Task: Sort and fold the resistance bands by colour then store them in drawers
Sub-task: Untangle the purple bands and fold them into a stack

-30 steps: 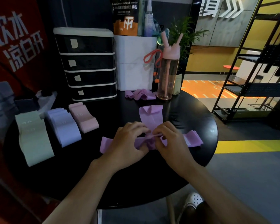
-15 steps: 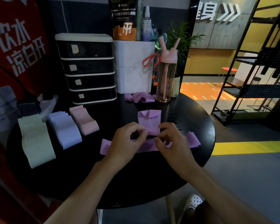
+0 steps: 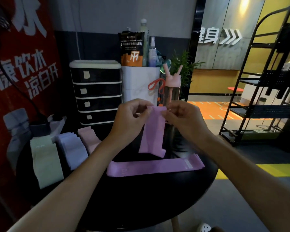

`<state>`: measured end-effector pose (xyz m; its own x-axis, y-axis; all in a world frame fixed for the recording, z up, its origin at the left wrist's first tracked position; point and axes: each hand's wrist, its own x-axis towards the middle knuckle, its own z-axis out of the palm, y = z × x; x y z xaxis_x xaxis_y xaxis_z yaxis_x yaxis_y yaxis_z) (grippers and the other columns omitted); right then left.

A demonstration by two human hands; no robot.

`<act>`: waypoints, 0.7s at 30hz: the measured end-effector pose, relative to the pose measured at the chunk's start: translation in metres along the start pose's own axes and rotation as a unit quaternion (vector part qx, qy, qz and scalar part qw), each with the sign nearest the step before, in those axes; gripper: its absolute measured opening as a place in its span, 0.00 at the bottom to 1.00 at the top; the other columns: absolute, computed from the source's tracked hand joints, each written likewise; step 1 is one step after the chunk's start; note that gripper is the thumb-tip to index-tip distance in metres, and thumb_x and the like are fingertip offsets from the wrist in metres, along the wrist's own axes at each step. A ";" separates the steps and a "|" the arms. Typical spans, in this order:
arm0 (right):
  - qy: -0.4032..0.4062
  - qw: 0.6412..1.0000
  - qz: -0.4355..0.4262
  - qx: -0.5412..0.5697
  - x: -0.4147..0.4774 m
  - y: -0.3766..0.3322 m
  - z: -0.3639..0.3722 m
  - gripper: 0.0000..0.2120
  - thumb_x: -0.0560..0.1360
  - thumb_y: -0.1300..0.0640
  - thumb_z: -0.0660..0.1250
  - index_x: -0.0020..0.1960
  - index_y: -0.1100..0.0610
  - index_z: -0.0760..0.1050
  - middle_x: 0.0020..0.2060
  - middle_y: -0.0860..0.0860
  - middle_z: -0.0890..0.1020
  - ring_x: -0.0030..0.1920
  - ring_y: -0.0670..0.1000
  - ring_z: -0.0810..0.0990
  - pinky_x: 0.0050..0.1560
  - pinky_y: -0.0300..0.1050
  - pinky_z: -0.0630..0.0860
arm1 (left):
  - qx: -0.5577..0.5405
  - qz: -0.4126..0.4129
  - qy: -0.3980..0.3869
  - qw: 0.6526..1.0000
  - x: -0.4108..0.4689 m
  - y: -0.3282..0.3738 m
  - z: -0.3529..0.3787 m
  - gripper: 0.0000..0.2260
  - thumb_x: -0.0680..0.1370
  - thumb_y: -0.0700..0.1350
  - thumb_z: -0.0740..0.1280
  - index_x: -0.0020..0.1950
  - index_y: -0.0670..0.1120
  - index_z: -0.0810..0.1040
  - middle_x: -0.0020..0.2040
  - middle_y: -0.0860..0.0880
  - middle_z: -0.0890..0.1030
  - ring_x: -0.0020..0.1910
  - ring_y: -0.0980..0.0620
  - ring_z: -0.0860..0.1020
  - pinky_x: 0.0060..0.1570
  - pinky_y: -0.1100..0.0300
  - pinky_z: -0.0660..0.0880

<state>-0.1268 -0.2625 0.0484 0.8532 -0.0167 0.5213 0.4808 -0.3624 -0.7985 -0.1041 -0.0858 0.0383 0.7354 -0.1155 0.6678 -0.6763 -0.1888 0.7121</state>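
Lifts a purple band (image 3: 153,129) clear of the black table (image 3: 141,201), up from the low folding position of a second ago. Leaves behind, nearest, a flat purple stack (image 3: 151,168) lying left to right across the table, no longer pressed down. Holds the lifted band just beyond and above that stack, hanging lengthwise, lower end close to the table top; cannot tell whether touching. Pinches the top edge at both corners: left hand (image 3: 129,114) with thumb and forefinger closed on the left corner, right hand (image 3: 182,118) likewise on the right, remaining fingers curled. Suggests a fresh band being squared up for folding, not yet added to the stack. Shows, further left, three finished piles side by side: green pile (image 3: 45,159), lilac pile (image 3: 74,151), pink pile (image 3: 89,139). Shows, at the far edge, the black drawer unit (image 3: 95,92) with every drawer shut, a white container (image 3: 141,84) and a pink bottle (image 3: 172,87) to its right; points to storing not yet begun.
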 end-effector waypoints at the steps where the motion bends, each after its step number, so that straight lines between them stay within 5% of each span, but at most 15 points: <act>1: 0.002 1.000 -0.007 0.004 0.006 -0.006 -0.002 0.02 0.75 0.61 0.72 0.45 0.57 0.79 0.36 0.55 0.82 0.36 0.46 0.78 0.39 0.40 0.78 | -0.001 0.009 0.005 1.000 0.006 0.006 -0.002 0.06 0.79 0.37 0.69 0.49 0.47 0.83 0.44 0.49 0.85 0.44 0.52 0.83 0.46 0.60 0.79; 7: 0.015 0.999 -0.047 0.016 0.030 -0.039 -0.011 0.04 0.77 0.63 0.68 0.43 0.61 0.79 0.32 0.52 0.76 0.31 0.44 0.72 0.31 0.34 0.72 | -0.016 0.025 0.004 1.000 0.031 0.029 -0.012 0.06 0.77 0.37 0.71 0.53 0.43 0.83 0.46 0.44 0.85 0.47 0.47 0.83 0.50 0.54 0.81; 12: 0.025 0.998 -0.052 0.004 0.041 -0.055 -0.013 0.08 0.78 0.61 0.67 0.41 0.59 0.79 0.27 0.45 0.75 0.28 0.42 0.70 0.32 0.31 0.70 | -0.011 0.044 0.019 0.999 0.040 0.048 -0.013 0.05 0.79 0.37 0.68 0.49 0.40 0.84 0.39 0.52 0.83 0.37 0.63 0.79 0.38 0.71 0.73; 18: 0.023 0.998 -0.026 0.055 0.042 -0.064 -0.013 0.09 0.78 0.59 0.68 0.57 0.59 0.76 0.28 0.49 0.77 0.27 0.44 0.73 0.30 0.35 0.72 | 0.001 0.048 0.040 0.998 0.044 0.054 -0.013 0.14 0.82 0.41 0.65 0.41 0.35 0.81 0.36 0.36 0.79 0.33 0.53 0.74 0.34 0.60 0.71; 21: -0.027 0.998 -0.014 0.057 0.039 -0.068 -0.011 0.11 0.78 0.60 0.69 0.59 0.58 0.77 0.29 0.54 0.80 0.28 0.51 0.74 0.28 0.39 0.72 | 0.009 0.044 0.045 0.998 0.043 0.053 -0.013 0.14 0.82 0.41 0.65 0.39 0.37 0.81 0.33 0.38 0.78 0.31 0.53 0.73 0.32 0.59 0.70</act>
<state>-0.1288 -0.2482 0.1264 0.8473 0.0425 0.5295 0.5216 -0.2545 -0.8143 -0.1086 -0.0878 0.1077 0.6658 -0.0438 0.7449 -0.7365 -0.1985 0.6466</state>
